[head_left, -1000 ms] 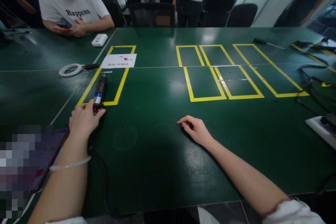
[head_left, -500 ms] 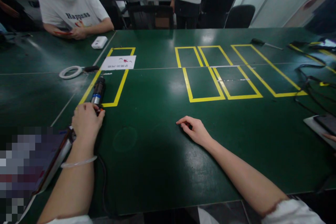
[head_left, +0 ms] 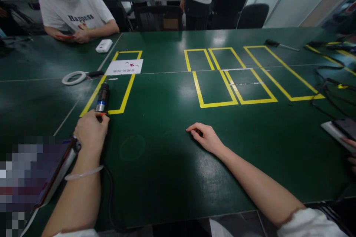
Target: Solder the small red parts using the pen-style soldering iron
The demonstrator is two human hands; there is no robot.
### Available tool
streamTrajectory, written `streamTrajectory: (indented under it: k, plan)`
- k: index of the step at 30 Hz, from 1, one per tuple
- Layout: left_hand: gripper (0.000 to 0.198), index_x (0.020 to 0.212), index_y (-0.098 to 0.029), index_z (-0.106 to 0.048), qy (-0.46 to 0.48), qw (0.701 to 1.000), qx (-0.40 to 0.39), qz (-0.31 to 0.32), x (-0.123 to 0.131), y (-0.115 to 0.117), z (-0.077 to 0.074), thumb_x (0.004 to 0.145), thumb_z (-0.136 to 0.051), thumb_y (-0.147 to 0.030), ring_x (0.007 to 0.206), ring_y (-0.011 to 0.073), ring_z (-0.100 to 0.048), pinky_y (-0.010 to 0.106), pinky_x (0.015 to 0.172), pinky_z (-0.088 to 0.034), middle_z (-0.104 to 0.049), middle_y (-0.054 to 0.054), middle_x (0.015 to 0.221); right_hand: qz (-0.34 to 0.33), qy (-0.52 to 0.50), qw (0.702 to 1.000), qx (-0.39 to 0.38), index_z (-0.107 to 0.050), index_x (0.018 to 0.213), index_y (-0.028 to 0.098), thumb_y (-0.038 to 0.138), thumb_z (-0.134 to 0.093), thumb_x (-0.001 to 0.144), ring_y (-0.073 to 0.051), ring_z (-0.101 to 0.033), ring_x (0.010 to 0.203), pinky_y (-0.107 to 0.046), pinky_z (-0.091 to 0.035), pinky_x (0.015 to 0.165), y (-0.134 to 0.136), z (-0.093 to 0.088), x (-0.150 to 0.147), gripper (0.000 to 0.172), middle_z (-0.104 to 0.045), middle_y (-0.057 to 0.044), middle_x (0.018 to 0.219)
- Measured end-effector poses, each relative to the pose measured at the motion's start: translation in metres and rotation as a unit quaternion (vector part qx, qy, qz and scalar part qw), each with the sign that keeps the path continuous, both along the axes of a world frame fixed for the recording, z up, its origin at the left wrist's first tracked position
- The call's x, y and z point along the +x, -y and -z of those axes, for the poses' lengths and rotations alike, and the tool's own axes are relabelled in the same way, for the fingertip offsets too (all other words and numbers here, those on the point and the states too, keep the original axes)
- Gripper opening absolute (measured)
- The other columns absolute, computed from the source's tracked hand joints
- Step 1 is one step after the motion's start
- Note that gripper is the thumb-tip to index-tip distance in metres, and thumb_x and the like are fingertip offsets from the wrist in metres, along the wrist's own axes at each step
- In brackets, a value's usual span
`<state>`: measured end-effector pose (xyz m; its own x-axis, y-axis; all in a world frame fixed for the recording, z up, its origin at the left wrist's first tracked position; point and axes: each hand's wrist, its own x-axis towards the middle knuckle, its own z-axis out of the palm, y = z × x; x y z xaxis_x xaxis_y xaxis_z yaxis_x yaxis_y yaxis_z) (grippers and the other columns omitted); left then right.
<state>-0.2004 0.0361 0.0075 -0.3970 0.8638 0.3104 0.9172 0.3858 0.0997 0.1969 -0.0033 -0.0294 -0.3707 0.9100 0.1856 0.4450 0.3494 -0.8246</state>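
My left hand (head_left: 91, 129) is closed around the rear of a black cylindrical tool (head_left: 102, 98) with a blue band, a silver collar and an orange part by my thumb. The tool points away from me, its front over the left yellow-taped rectangle (head_left: 128, 94). What my palm covers is hidden. A black cable (head_left: 110, 192) runs beside my left wrist; where it joins is not visible. My right hand (head_left: 204, 136) rests on the green table (head_left: 167, 170), holding nothing, its fingers loosely bent and index finger stretched forward.
A white paper label (head_left: 124, 67), a roll of white tape (head_left: 73, 78) and a white box (head_left: 104, 46) lie ahead left. Several taped rectangles and a screwdriver (head_left: 280, 45) are ahead right. Cables (head_left: 330, 81) and a phone (head_left: 346, 129) lie right. A person (head_left: 79, 14) sits opposite.
My left hand has turned and shifted slightly toward me, with the tool tilting a little. My right hand stays where it was. The view has moved slightly.
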Motion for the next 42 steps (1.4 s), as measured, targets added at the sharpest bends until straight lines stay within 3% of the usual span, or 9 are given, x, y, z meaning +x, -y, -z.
streamTrajectory:
  k: [3, 5, 8, 13, 15, 17, 23, 29, 42]
  plan:
    - [0.047, 0.106, -0.006, -0.060, 0.074, 0.991, 0.073, 0.089, 0.014, 0.000, -0.005, 0.093, -0.036, -0.044, 0.107, 0.0298, -0.054, 0.035, 0.067, -0.023, -0.061, 0.011, 0.092, -0.001, 0.001, 1.000, -0.003, -0.068, 0.096, 0.019, 0.014, -0.052, 0.089, -0.012, -0.057, 0.067, -0.024, -0.043, 0.064, -0.001, 0.002, -0.001, 0.018, -0.069, -0.003, 0.087]
    - [0.047, 0.111, -0.008, -0.058, 0.202, 0.965, 0.047, 0.162, 0.036, -0.001, -0.011, 0.094, -0.035, -0.045, 0.104, 0.0257, -0.058, 0.036, 0.071, -0.029, -0.064, 0.008, 0.091, -0.002, 0.000, 1.000, -0.006, -0.068, 0.096, 0.019, 0.014, -0.052, 0.090, -0.012, -0.058, 0.067, -0.024, -0.043, 0.064, -0.001, 0.003, -0.001, 0.018, -0.069, -0.003, 0.087]
    - [0.042, 0.113, -0.014, -0.060, 0.406, 0.873, -0.059, 0.264, 0.087, 0.003, -0.020, 0.088, -0.050, -0.046, 0.086, 0.0173, -0.064, 0.031, 0.077, -0.044, -0.067, 0.006, 0.095, -0.003, -0.007, 1.000, -0.011, -0.068, 0.096, 0.018, 0.015, -0.052, 0.090, -0.012, -0.057, 0.067, -0.024, -0.043, 0.064, -0.001, 0.003, 0.000, 0.018, -0.068, -0.003, 0.085]
    - [0.045, 0.125, -0.014, -0.055, 0.541, 0.711, -0.243, 0.378, 0.170, 0.023, -0.021, 0.090, -0.050, -0.042, 0.075, 0.0145, -0.059, 0.029, 0.074, -0.047, -0.061, 0.003, 0.082, -0.033, -0.085, 0.994, -0.054, -0.066, 0.099, 0.018, 0.022, -0.057, 0.090, -0.012, -0.057, 0.068, -0.024, -0.045, 0.064, 0.001, 0.001, 0.001, 0.014, -0.067, -0.002, 0.085]
    - [0.050, 0.131, -0.014, -0.048, 0.575, 0.669, -0.271, 0.384, 0.185, 0.030, -0.017, 0.089, -0.052, -0.041, 0.073, 0.0137, -0.058, 0.028, 0.072, -0.047, -0.059, 0.000, 0.078, -0.065, -0.145, 0.982, -0.099, -0.063, 0.106, 0.018, 0.028, -0.065, 0.086, -0.012, -0.058, 0.068, -0.024, -0.046, 0.062, 0.002, 0.002, -0.001, 0.022, -0.067, -0.003, 0.088]
    - [0.054, 0.135, -0.014, -0.044, 0.596, 0.647, -0.285, 0.380, 0.190, 0.034, -0.011, 0.089, -0.053, -0.041, 0.071, 0.0132, -0.057, 0.027, 0.070, -0.046, -0.058, -0.001, 0.074, -0.092, -0.187, 0.968, -0.139, -0.061, 0.108, 0.018, 0.033, -0.072, 0.081, -0.011, -0.057, 0.066, -0.024, -0.046, 0.060, 0.003, 0.003, -0.004, 0.033, -0.067, -0.002, 0.085]
    - [0.051, 0.134, -0.015, -0.046, 0.637, 0.614, -0.286, 0.368, 0.187, 0.034, 0.006, 0.091, -0.052, -0.042, 0.070, 0.0133, -0.057, 0.028, 0.069, -0.046, -0.059, 0.000, 0.075, -0.096, -0.202, 0.960, -0.166, -0.062, 0.097, 0.017, 0.036, -0.068, 0.085, -0.011, -0.056, 0.066, -0.025, -0.047, 0.063, 0.005, 0.002, -0.009, 0.024, -0.064, -0.001, 0.078]
    - [0.036, 0.101, -0.013, -0.055, 0.689, 0.579, -0.282, 0.331, 0.185, 0.032, 0.020, 0.095, -0.043, -0.046, 0.068, 0.0139, -0.060, 0.027, 0.066, -0.047, -0.062, 0.004, 0.074, -0.062, -0.201, 0.966, -0.149, -0.064, 0.097, 0.017, 0.038, -0.069, 0.083, -0.012, -0.056, 0.065, -0.025, -0.047, 0.062, 0.005, -0.001, -0.007, 0.025, -0.064, -0.001, 0.078]
    - [0.031, 0.092, -0.013, -0.058, 0.646, 0.609, -0.293, 0.354, 0.186, 0.035, 0.018, 0.088, -0.058, -0.043, 0.065, 0.0114, -0.056, 0.026, 0.064, -0.044, -0.061, 0.001, 0.072, -0.054, -0.158, 0.981, -0.100, -0.064, 0.096, 0.019, 0.031, -0.068, 0.084, -0.011, -0.055, 0.063, -0.025, -0.046, 0.060, 0.006, 0.001, -0.008, 0.018, -0.062, 0.000, 0.076]
